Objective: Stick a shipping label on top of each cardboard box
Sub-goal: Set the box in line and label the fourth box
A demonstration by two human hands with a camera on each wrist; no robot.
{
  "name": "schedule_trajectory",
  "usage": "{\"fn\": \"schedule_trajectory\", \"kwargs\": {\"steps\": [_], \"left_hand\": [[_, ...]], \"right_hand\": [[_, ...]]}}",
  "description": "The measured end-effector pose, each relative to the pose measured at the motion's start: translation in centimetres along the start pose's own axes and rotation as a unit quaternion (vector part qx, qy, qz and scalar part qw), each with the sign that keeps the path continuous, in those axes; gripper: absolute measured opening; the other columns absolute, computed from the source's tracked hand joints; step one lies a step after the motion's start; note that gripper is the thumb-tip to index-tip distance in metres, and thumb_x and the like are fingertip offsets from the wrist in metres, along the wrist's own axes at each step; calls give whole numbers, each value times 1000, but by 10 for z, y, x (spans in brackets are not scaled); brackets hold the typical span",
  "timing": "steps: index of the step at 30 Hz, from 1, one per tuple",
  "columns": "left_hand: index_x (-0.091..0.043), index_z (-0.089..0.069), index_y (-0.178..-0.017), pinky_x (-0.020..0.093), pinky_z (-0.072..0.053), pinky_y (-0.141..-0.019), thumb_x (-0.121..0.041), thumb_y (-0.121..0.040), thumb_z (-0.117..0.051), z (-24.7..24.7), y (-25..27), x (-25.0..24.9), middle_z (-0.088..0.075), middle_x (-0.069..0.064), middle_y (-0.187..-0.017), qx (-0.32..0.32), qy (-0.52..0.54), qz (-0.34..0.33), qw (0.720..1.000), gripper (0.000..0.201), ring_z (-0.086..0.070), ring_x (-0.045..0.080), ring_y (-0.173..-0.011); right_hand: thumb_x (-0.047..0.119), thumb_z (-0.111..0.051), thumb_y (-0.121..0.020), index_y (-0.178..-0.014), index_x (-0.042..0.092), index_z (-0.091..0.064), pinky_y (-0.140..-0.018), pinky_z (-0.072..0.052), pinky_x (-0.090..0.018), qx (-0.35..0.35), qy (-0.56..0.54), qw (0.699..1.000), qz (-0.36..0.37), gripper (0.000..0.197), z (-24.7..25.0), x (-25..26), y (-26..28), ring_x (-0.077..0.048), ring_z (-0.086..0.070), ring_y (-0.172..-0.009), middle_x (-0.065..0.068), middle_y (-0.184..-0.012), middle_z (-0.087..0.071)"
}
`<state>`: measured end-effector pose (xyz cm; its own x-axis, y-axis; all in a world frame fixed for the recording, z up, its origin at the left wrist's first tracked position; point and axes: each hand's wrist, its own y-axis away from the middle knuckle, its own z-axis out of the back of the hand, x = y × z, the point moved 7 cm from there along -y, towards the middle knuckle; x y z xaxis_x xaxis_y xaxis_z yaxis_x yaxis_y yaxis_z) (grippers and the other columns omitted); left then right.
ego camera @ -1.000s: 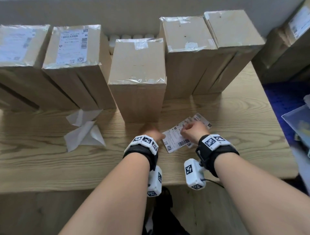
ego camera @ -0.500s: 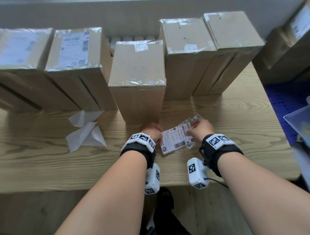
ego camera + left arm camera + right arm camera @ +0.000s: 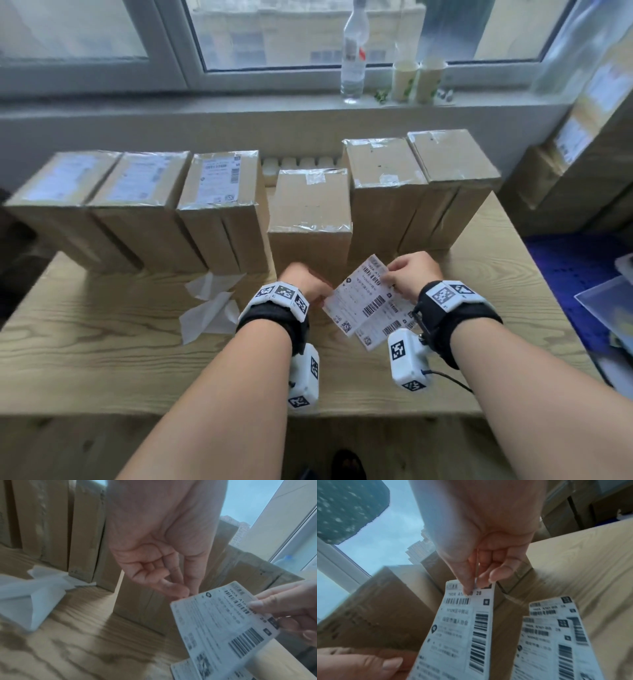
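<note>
While three labelled boxes [image 3: 219, 181] stand left, three bare boxes [image 3: 310, 202] await; one shipping label [image 3: 359, 298] is pinched by right hand [image 3: 409, 274] and left hand [image 3: 303, 282] above the desk [image 3: 102, 342].

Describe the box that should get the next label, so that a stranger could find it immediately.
Start from the wooden table under the window, where six cardboard boxes stand in a row. Probably it is the fourth box from the left, directly beyond the held label. It is lower than its neighbours, stands nearer the person, and its top has only tape.
</note>
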<state>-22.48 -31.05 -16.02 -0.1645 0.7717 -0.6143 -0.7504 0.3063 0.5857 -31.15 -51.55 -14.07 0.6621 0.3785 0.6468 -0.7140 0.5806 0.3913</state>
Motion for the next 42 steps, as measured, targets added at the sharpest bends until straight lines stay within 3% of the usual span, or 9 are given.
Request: {"fn": "schedule_trajectory", "kwargs": {"steps": [4, 6, 10, 17, 21, 24, 32, 37, 42], "left_hand": [[-12, -75, -95, 10, -37, -37, -18, -82, -73, 23, 28, -24, -74, 5, -85, -9, 35, -58, 998, 16, -60, 7, -58], [-16, -74, -100, 12, -40, -41, -24, -85, -71, 34, 38, -36, -74, 0, -90, -22, 50, -91, 994, 17, -60, 5, -62], [-18, -73, -101, 20, -47, -61, -36, -89, -66, 50, 48, -53, -73, -5, -93, -37, 53, -132, 989, 23, -64, 5, -71], [-8, -70, -100, 20, -47, -55, -29, -89, -67, 64, 49, -61, -64, -3, -70, -24, 75, -140, 987, 23, -55, 7, -60], [-8, -68, -93, 20, -50, -55, -25, -91, -65, 68, 49, -63, -65, 5, -78, -6, 102, -142, 985, 18, -56, 10, -61], [-8, -68, -89, 21, -52, -58, -23, -91, -66, 71, 47, -64, -67, 4, -76, 1, 113, -138, 984, 15, -59, 10, -63], [-9, -67, -78, 29, -54, -65, -18, -91, -65, 74, 43, -61, -72, 6, -78, 25, 152, -124, 980, 16, -67, 16, -71], [-8, -67, -80, 37, -56, -79, -15, -92, -64, 74, 45, -60, -72, 6, -75, 29, 165, -117, 979, 15, -68, 16, -70], [-9, -67, -79, 34, -56, -78, -13, -91, -63, 76, 47, -62, -71, 5, -77, 23, 163, -113, 980, 13, -67, 14, -69]], "right_hand": [[14, -79, -76, -67, 22, -74, -67, -56, -29, 24, 15, 999, 42, 13, 13, 36, 16, -16, -68, -74, -1, -77, -73], [13, -78, -77, -69, 22, -75, -69, -57, -31, 39, 28, 996, 71, 12, 17, 54, 25, -16, -68, -76, -1, -76, -73], [12, -79, -75, -72, 20, -76, -64, -49, -23, 58, 51, 987, 140, 9, 18, 88, 37, -13, -64, -77, -1, -78, -72], [11, -79, -75, -68, 19, -74, -65, -54, -25, 81, 59, 981, 167, 12, 16, 114, 43, -13, -64, -76, -3, -80, -72], [11, -79, -75, -67, 19, -73, -68, -58, -27, 88, 64, 979, 172, 13, 15, 120, 42, -17, -66, -82, -3, -81, -72], [11, -79, -76, -67, 20, -72, -77, -60, -33, 92, 68, 978, 174, 14, 14, 125, 42, -20, -68, -88, -4, -84, -73], [10, -78, -76, -64, 21, -71, -82, -59, -37, 95, 70, 976, 182, 18, 12, 132, 42, -21, -68, -91, -3, -83, -73], [10, -77, -77, -63, 21, -70, -81, -58, -35, 96, 69, 975, 186, 19, 11, 134, 42, -20, -66, -88, -3, -83, -73], [9, -77, -77, -65, 20, -71, -78, -59, -33, 93, 72, 976, 184, 18, 10, 135, 41, -18, -67, -86, -4, -84, -73]]}}
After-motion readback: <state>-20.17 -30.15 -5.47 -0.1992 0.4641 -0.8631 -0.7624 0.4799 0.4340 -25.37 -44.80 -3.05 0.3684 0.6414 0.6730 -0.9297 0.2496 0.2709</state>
